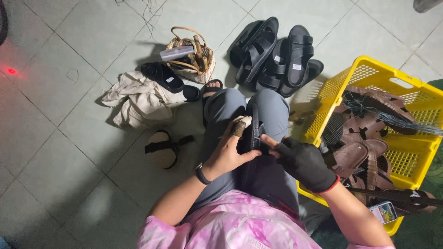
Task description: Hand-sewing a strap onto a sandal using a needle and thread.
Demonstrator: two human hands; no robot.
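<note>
We see a small phone (383, 212) at the bottom right, lying by the near corner of the yellow basket (417, 159). Its screen is lit and shows many colours. We see little white labels (296, 67) stuck on the footbeds of the black sandals (277, 57) at the top. One more white label (170, 80) sits on the black sandal (170, 80) beside the woven basket (191, 55).

Our floor (60, 152): pale grey square tiles. On it we list a heap of black sandals (277, 55), a small woven basket (191, 57), one black sandal (168, 79) resting partly on a crumpled beige cloth (136, 99), a pale sole with black strap (162, 148), and a yellow plastic crate (415, 152).
</note>
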